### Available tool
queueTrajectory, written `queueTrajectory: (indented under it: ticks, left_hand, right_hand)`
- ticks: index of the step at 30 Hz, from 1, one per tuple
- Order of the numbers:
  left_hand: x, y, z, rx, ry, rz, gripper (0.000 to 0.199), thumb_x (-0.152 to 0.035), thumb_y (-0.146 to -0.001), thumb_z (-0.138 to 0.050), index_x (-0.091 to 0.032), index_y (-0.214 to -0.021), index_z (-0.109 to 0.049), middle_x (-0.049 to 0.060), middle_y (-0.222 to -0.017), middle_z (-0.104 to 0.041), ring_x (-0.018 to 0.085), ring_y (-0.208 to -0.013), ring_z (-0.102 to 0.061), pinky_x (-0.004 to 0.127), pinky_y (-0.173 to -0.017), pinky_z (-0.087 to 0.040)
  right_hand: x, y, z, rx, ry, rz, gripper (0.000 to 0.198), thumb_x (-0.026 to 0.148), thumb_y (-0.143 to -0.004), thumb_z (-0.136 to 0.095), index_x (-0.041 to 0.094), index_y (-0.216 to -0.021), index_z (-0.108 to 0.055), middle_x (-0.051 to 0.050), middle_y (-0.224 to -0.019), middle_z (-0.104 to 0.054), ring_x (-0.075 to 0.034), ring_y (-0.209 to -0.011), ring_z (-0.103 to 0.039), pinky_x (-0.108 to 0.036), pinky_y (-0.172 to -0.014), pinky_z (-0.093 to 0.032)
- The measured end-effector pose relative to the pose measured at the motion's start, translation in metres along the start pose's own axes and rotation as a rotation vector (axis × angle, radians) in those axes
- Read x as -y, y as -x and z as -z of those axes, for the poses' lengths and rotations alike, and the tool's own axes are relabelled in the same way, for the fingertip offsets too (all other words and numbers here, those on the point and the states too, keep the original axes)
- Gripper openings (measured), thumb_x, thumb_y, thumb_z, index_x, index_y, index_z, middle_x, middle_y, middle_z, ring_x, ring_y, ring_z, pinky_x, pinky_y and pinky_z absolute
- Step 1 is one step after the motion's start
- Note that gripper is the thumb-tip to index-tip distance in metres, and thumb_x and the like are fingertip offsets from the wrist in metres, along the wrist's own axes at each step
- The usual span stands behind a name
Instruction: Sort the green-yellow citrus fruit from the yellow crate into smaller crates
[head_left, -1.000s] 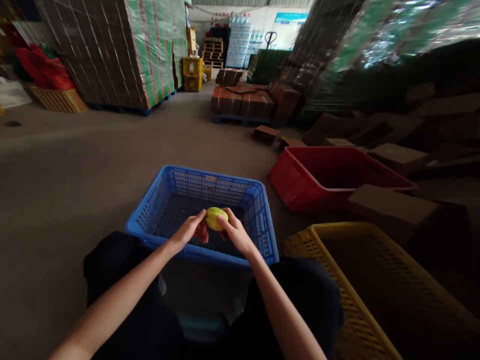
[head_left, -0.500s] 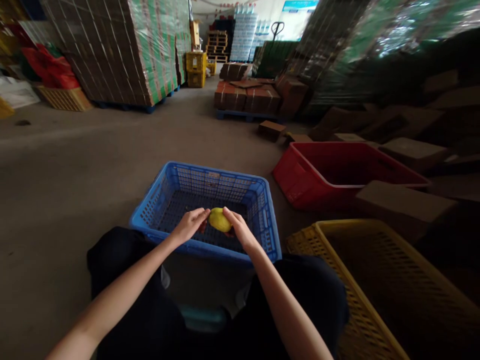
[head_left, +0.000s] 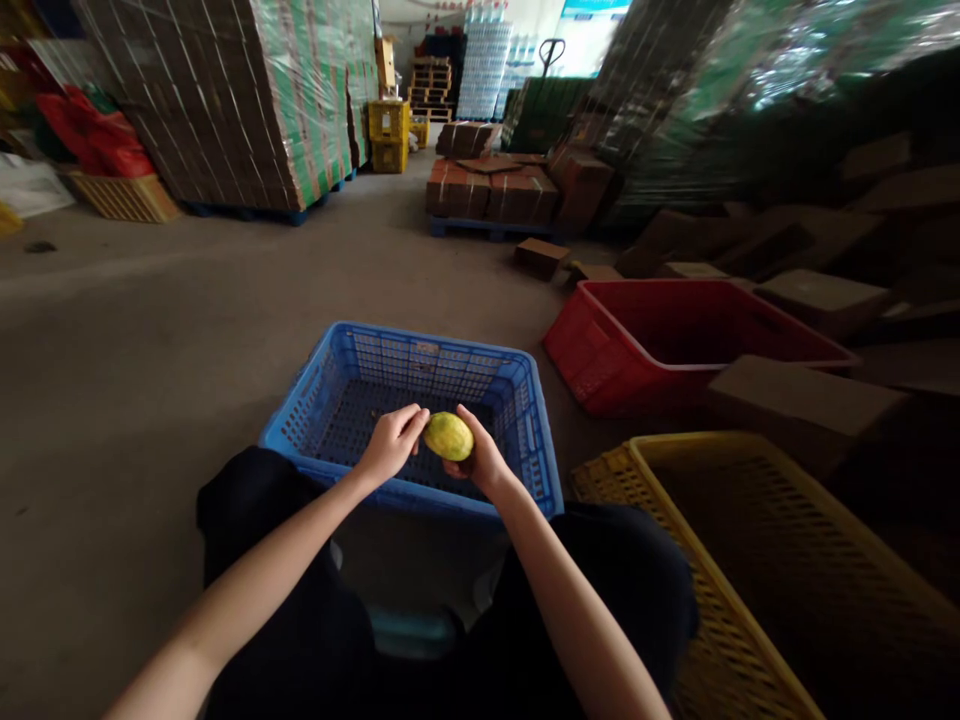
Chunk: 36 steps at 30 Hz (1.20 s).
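A yellow-green oval fruit (head_left: pixel 448 437) with a mottled skin is held over the blue plastic crate (head_left: pixel 541 440); its exact kind is unclear. My right hand (head_left: pixel 481 458) wraps it from the right, thumb on the far side and fingers partly hidden beneath. At the fruit's left end, my left hand (head_left: pixel 394 440) is closed, with thumb and fingertips pinched against the tip. Whether anything small is between those fingertips cannot be seen. The crate stands on the floor between my knees, and its slatted bottom shows behind the hands.
Right of the blue crate are a red plastic tub (head_left: pixel 600 355) and a yellow crate (head_left: pixel 697 560). Cardboard boxes (head_left: pixel 810 395) crowd the right side. Wrapped stacks on pallets (head_left: pixel 300 110) stand further back, with a pallet of flat cartons (head_left: pixel 491 190) in the middle.
The fruit has turned and shifted slightly right, showing more of its mottled side. My left fingers have gone from stretched out to curled in at its tip. My right hand has moved round its right side.
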<state>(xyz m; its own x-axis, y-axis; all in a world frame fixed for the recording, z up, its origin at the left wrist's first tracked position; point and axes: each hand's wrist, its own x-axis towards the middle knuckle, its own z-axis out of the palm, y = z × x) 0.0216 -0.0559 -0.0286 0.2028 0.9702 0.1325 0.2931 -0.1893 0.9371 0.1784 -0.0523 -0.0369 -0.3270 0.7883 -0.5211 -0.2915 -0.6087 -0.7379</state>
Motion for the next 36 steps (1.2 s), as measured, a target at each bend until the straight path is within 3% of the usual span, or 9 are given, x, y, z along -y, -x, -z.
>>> queueTrajectory:
  ticks: [5,9,15,19,23,29,36]
  left_hand:
    - [0.001,-0.004,-0.006,0.034,0.113,0.026,0.042,-0.054,-0.090,-0.044,-0.020,-0.066,-0.046,-0.006,-0.049,-0.043,0.010,-0.046,-0.047,0.023,-0.051,-0.035]
    - [0.000,-0.008,-0.009,0.056,0.280,0.054,0.043,-0.057,-0.088,-0.044,-0.020,-0.066,-0.044,-0.005,-0.056,-0.045,0.009,-0.049,-0.049,0.023,-0.053,-0.040]
    - [0.001,-0.009,-0.012,0.037,0.314,0.090,0.032,-0.049,-0.086,-0.051,-0.020,-0.095,-0.058,0.001,-0.088,-0.062,0.012,-0.070,-0.060,0.024,-0.065,-0.048]
    - [0.004,-0.011,-0.013,0.066,0.383,0.136,0.038,-0.050,-0.081,-0.059,-0.020,-0.105,-0.061,0.002,-0.094,-0.064,0.013,-0.073,-0.062,0.023,-0.066,-0.050]
    - [0.002,-0.013,-0.012,0.066,0.532,0.246,0.045,-0.052,-0.071,-0.071,-0.019,-0.100,-0.064,0.003,-0.094,-0.065,0.014,-0.072,-0.066,0.027,-0.072,-0.053]
    - [-0.005,-0.012,-0.009,0.032,0.639,0.264,0.036,-0.038,-0.064,-0.082,-0.017,-0.091,-0.070,0.005,-0.099,-0.068,0.017,-0.088,-0.066,0.032,-0.086,-0.053]
    - [0.002,-0.011,-0.012,0.024,0.871,0.428,0.032,-0.027,-0.068,-0.081,-0.017,-0.097,-0.071,0.006,-0.099,-0.070,0.017,-0.089,-0.067,0.036,-0.092,-0.051]
  right_hand:
    - [-0.002,0.000,0.004,0.046,-0.074,0.007,0.054,0.059,-0.090,-0.031,0.015,-0.082,-0.061,0.000,-0.048,-0.056,-0.010,-0.029,-0.038,-0.021,-0.031,-0.019]
    - [0.000,0.001,0.005,0.080,-0.128,0.009,0.061,0.070,-0.085,-0.030,0.017,-0.076,-0.058,0.001,-0.049,-0.052,-0.009,-0.032,-0.036,-0.022,-0.034,-0.020]
    - [0.005,0.004,0.006,0.081,-0.293,0.051,0.062,0.068,-0.088,-0.026,0.018,-0.082,-0.063,-0.001,-0.055,-0.056,-0.009,-0.036,-0.036,-0.021,-0.036,-0.021]
    - [0.003,-0.003,0.015,0.030,-0.310,0.190,0.048,0.061,-0.087,-0.044,0.020,-0.087,-0.067,-0.003,-0.062,-0.064,-0.014,-0.049,-0.054,-0.023,-0.043,-0.038]
    - [0.000,-0.009,0.024,0.020,-0.267,0.375,0.033,0.051,-0.073,-0.071,0.024,-0.093,-0.069,-0.002,-0.084,-0.074,-0.017,-0.076,-0.066,-0.025,-0.061,-0.049]
    - [-0.001,-0.004,0.020,-0.026,-0.247,0.530,0.039,0.041,-0.060,-0.082,0.023,-0.094,-0.072,-0.004,-0.094,-0.074,-0.021,-0.082,-0.068,-0.031,-0.072,-0.053]
    - [-0.008,-0.006,0.017,-0.173,-0.048,0.654,0.060,0.022,-0.050,-0.089,0.026,-0.106,-0.069,0.001,-0.098,-0.073,-0.021,-0.091,-0.068,-0.033,-0.086,-0.053]
